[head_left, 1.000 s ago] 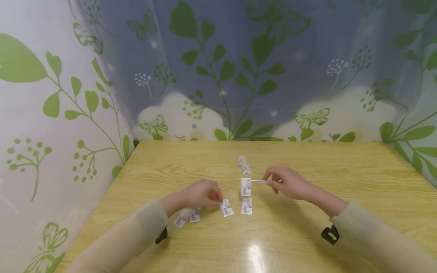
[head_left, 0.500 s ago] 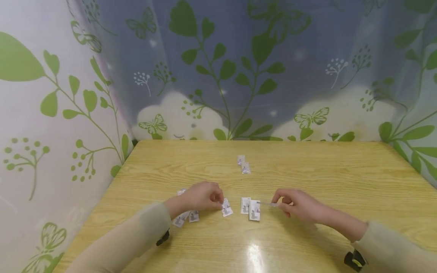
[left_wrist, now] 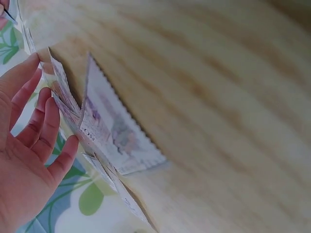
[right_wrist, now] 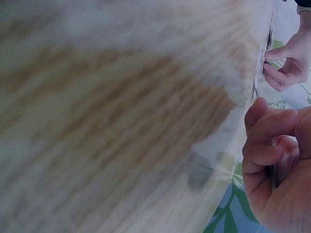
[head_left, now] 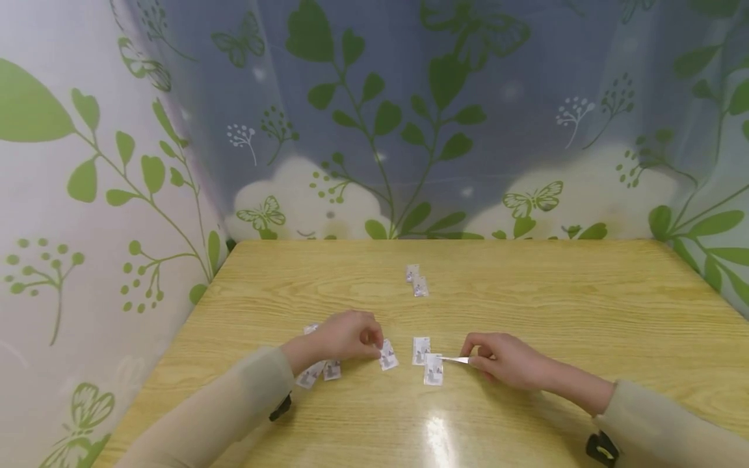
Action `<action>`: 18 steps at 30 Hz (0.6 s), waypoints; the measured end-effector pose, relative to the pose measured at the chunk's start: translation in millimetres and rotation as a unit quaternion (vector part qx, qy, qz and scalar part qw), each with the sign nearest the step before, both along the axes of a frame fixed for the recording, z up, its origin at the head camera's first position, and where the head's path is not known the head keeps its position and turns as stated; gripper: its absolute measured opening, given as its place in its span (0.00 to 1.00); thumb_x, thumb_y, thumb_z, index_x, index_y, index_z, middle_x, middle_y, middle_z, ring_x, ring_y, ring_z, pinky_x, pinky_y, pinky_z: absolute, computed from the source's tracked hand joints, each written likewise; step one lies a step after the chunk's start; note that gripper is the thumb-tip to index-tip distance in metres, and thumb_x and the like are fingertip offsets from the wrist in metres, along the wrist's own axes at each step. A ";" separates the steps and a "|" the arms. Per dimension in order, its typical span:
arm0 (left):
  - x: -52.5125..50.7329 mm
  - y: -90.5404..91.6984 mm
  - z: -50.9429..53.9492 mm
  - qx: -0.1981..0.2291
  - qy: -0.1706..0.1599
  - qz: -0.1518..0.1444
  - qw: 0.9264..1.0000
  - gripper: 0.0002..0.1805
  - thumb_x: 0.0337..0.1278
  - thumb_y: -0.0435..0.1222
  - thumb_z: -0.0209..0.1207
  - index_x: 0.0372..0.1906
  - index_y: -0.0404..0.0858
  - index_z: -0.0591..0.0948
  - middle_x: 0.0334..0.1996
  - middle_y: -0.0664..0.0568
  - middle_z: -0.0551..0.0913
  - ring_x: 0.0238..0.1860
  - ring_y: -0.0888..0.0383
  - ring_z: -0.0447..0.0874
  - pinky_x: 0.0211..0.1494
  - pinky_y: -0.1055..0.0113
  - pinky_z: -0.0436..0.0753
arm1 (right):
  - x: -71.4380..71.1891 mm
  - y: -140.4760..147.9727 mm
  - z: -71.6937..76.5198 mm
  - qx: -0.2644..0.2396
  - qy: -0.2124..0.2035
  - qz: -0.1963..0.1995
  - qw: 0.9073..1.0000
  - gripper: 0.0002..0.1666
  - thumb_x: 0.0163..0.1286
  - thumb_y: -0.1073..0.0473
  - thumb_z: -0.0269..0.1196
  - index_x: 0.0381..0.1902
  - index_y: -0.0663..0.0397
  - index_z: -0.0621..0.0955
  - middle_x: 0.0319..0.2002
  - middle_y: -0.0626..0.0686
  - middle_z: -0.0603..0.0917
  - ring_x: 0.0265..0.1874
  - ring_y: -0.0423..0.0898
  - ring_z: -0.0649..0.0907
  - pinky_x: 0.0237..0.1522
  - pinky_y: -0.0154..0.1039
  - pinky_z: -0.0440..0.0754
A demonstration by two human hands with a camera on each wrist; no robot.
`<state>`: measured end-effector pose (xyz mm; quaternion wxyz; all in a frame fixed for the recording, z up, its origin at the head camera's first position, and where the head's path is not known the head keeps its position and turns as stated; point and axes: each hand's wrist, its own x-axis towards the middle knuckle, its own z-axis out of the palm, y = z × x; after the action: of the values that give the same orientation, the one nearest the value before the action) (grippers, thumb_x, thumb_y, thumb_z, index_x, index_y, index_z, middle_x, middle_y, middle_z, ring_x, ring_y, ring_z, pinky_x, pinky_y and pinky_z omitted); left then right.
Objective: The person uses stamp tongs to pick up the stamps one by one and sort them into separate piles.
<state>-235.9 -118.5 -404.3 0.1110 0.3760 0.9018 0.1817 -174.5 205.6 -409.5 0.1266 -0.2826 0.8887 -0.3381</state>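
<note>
My left hand (head_left: pixel 345 335) is low over the table, its thumb and index finger pinching the upper left edge of a small white printed packet (head_left: pixel 389 357). In the left wrist view several packets (left_wrist: pixel 119 128) stand out beyond the fingers. Thin silver tweezers (head_left: pixel 455 359) are gripped in my right hand (head_left: pixel 509 361), their tips at the upper right edge of a packet (head_left: pixel 433 372). That packet overlaps the lower right corner of another (head_left: pixel 420 349). The right wrist view shows curled fingers of my right hand (right_wrist: pixel 277 160).
Two overlapping packets (head_left: pixel 419 286) lie farther back on the wooden table (head_left: pixel 526 279). More packets (head_left: pixel 331 370) lie beside and partly under the left wrist. A leaf-patterned curtain (head_left: pixel 386 162) hangs behind the table and along its left side.
The right hand, with the tweezers and the packet at their tips, has moved nearer and slightly right, beside the near packet. The left hand has barely moved; another packet shows behind its wrist.
</note>
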 end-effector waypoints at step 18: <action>-1.7 0.1 -3.3 0.005 -0.009 0.005 1.000 0.05 0.54 0.43 0.68 0.31 0.52 0.82 0.31 0.65 0.76 0.33 0.66 0.74 0.38 0.69 0.75 | -1.7 7.9 13.9 0.039 0.032 -0.017 0.999 0.05 0.73 0.61 0.57 0.44 0.50 0.77 0.16 0.42 0.74 0.14 0.35 0.65 0.21 0.33 0.65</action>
<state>-237.5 -118.4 -407.6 0.1163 0.3705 0.9018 0.1898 -176.2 213.5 -395.6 0.1035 -0.2726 0.9095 -0.2964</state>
